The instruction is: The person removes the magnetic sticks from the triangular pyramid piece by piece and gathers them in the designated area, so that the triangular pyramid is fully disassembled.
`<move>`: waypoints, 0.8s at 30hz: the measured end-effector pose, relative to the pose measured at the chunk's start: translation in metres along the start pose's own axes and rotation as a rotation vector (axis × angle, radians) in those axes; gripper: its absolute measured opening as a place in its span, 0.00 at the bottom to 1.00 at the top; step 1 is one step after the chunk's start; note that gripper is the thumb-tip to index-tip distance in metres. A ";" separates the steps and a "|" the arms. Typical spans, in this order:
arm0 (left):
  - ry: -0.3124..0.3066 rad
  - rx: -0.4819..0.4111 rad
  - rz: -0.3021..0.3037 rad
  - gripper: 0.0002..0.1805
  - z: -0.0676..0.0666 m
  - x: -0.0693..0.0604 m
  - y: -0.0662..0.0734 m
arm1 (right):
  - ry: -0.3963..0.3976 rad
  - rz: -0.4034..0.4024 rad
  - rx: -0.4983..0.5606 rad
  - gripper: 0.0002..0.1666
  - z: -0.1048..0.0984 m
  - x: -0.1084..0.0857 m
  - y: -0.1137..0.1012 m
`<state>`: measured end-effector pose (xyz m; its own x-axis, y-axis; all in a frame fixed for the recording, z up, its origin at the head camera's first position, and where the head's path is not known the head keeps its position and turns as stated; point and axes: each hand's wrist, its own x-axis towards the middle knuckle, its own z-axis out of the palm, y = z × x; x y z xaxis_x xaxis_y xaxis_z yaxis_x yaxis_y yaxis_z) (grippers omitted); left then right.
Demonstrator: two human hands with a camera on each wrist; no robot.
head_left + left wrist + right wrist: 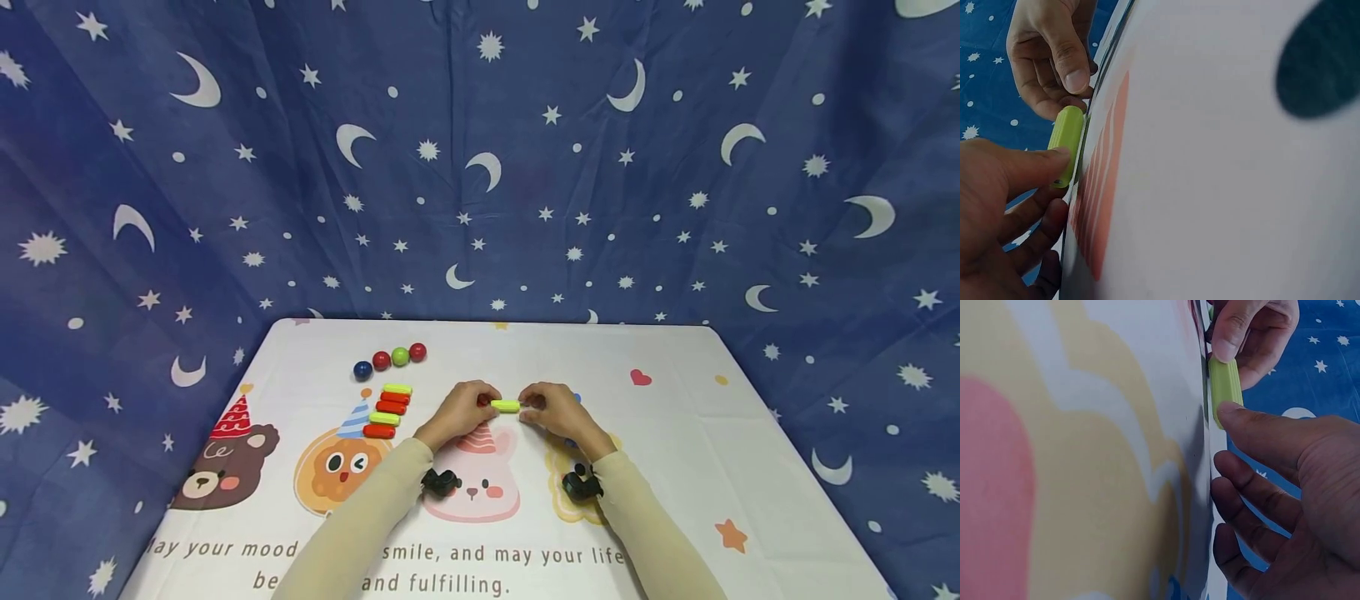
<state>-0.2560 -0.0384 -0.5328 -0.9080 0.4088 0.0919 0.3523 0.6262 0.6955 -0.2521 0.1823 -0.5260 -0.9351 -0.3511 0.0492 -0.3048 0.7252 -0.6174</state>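
Note:
Near the middle of the table, my left hand [462, 410] pinches one end of a short yellow-green ribbed stick [506, 406] between thumb and finger. The stick [1067, 134] lies low, close to the tabletop. At its other end is my right hand [558, 410], with thumb and fingers loosely bent and spread apart. The right thumb [1244, 422] overlaps the stick's end in the right wrist view, while in the left wrist view it stands off from it. Whether a right finger touches the stick, I cannot tell. A small red object [483, 400] shows partly behind the left fingers.
Left of my hands lies a column of red and yellow-green sticks [391, 407]. Behind it stands a row of balls: blue [362, 371], red [382, 361], green [401, 357] and red [417, 352]. Bits of blue [577, 397] peek out behind the right hand. A printed white cloth [660, 467] covers the table.

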 end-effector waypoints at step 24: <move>0.101 -0.016 -0.039 0.13 -0.042 -0.017 -0.005 | 0.009 -0.049 -0.040 0.15 -0.012 -0.011 -0.006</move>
<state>-0.2516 -0.0766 -0.5080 -0.9394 0.3148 0.1357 0.3136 0.6293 0.7111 -0.2425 0.1889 -0.5136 -0.9206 -0.3811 0.0856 -0.3566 0.7308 -0.5820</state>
